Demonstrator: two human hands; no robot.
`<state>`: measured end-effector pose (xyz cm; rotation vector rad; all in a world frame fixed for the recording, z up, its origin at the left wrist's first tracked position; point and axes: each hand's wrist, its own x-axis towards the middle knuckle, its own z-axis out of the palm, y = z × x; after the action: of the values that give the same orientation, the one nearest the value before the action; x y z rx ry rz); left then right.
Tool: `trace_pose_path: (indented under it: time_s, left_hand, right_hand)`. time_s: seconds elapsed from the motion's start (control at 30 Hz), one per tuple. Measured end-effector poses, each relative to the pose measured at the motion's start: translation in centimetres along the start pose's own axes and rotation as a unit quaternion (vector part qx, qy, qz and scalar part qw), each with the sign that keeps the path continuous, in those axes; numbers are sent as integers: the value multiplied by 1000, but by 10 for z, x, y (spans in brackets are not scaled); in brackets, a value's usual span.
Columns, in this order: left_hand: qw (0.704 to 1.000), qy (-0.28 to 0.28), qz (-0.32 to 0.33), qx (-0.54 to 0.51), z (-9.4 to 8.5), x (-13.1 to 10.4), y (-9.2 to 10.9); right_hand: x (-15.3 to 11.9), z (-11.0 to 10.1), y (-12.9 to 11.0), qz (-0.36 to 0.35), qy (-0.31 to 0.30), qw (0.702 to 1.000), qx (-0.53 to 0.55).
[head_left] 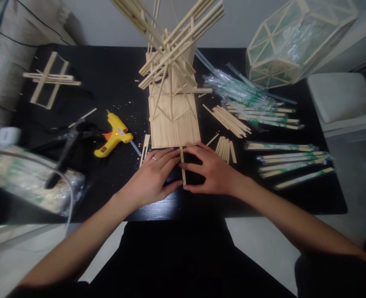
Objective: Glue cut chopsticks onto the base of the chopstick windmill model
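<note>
A short, narrow wooden stick piece point(183, 167) points toward me from the front edge of a model built of wooden sticks point(175, 128). My left hand point(153, 176), with a ring on one finger, touches the piece from the left with fingertips and thumb. From the right, the fingers and thumb of my right hand point(214, 170) close on the same piece. Flat rows of sticks form the model's platform, and crossed stick blades rise behind it. Whether the piece is joined to the platform I cannot tell.
A yellow glue gun point(114, 134) lies left, beside dark-handled pliers point(66, 149). A stick frame point(49, 80) is at the back left. Cut sticks point(229, 120) and wrapped chopsticks point(294, 165) lie right, below a wood-edged polyhedron point(294, 45). A plastic-wrapped bundle point(30, 178) sits near left.
</note>
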<state>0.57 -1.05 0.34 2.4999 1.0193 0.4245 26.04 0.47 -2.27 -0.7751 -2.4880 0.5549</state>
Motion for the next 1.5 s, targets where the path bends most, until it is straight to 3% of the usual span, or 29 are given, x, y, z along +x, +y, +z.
trace_pose_path:
  time_s: [1.5]
  left_hand:
    - [1000, 1, -3, -2, 1, -1, 0]
  right_hand:
    - [0, 0, -2, 5, -10, 999, -32]
